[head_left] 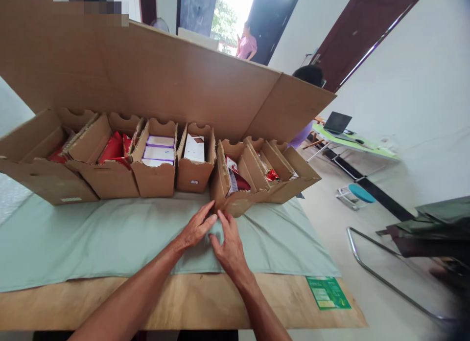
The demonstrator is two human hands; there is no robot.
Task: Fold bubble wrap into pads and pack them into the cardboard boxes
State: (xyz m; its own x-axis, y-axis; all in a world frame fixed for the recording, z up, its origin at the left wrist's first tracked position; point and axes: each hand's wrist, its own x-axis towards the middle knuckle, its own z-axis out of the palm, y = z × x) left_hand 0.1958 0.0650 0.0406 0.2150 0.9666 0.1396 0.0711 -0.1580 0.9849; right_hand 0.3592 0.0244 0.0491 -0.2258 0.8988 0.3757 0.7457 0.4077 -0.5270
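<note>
My left hand (197,227) reaches to the lower left corner of a cardboard box (238,204), its fingers extended. Close beside it, my right hand (229,240) has its fingertips at the front bottom of the same box, thumb apart. Neither hand wraps round anything. This box stands askew and holds a dark red packet (242,182) and other packets. To its left stands a narrower box (194,177) with a white carton (194,147) inside. Further left, another box (154,182) contains white-and-purple cartons (159,150).
More cardboard boxes (103,179) with red packets (112,147) line the left; others (282,184) stand right. A tall cardboard panel (183,77) rises behind. Pale green cloth (121,238) covers the wooden table (147,302). A green leaflet (328,293) lies at the right edge. Two people are beyond.
</note>
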